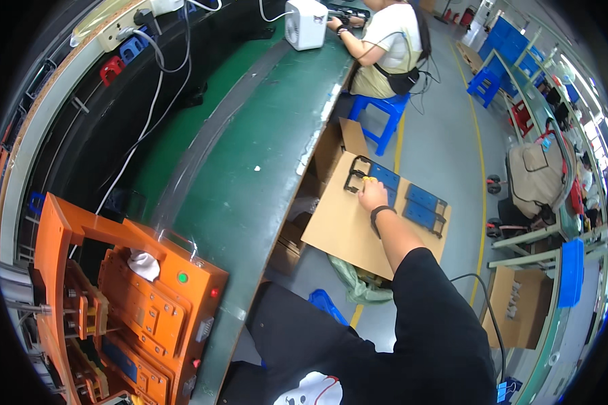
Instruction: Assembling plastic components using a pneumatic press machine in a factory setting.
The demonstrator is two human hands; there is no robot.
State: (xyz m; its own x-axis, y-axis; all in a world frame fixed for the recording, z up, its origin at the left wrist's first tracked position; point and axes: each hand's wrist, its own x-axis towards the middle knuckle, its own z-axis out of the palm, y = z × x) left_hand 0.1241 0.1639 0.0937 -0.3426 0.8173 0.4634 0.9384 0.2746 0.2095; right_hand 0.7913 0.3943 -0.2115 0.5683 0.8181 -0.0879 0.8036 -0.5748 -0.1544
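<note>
My right hand reaches out to the right over a flat cardboard sheet lying on boxes beside the bench. Its fingers, with something yellow at the tips, close on the edge of a black rectangular frame part. Blue flat plates lie just beyond the hand. More blue plates with a black frame rest at the sheet's right edge. A dark band circles my wrist. My left hand is out of view.
An orange press fixture stands at lower left on the green workbench. A co-worker sits on a blue stool by a white boxy device. To the right are a cart with a beige bag and an open carton.
</note>
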